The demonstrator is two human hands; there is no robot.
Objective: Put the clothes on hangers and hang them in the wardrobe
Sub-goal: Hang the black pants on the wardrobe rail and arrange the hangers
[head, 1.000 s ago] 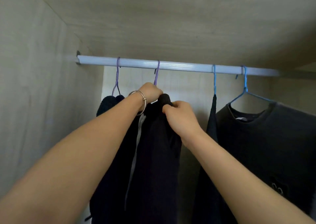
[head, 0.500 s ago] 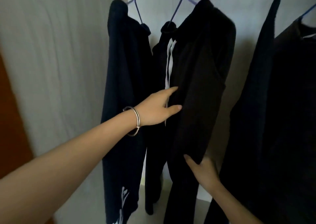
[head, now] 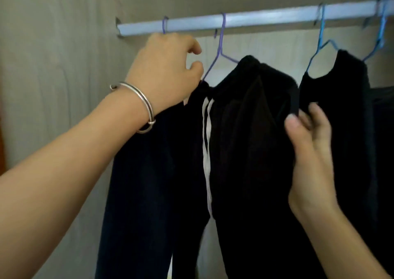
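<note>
1. Four hangers on the rail [head: 255, 18]: two purple, two blue.
2. Left hand [head: 164, 69], curled, at ten o'clock, grip unclear.
3. Right hand [head: 309, 150], three o'clock, pinches the black garment [head: 251, 150].
4. Pale wood-grain wardrobe wall [head: 53, 65].

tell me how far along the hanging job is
Mostly done: four dark garments already hang from the pale metal rail on purple and blue wire hangers. In hand: the left hand reaches by the leftmost purple hanger's hook, while the right hand pinches the black white-striped garment, apparently straightening it. Any clothes left are out of view.
</note>
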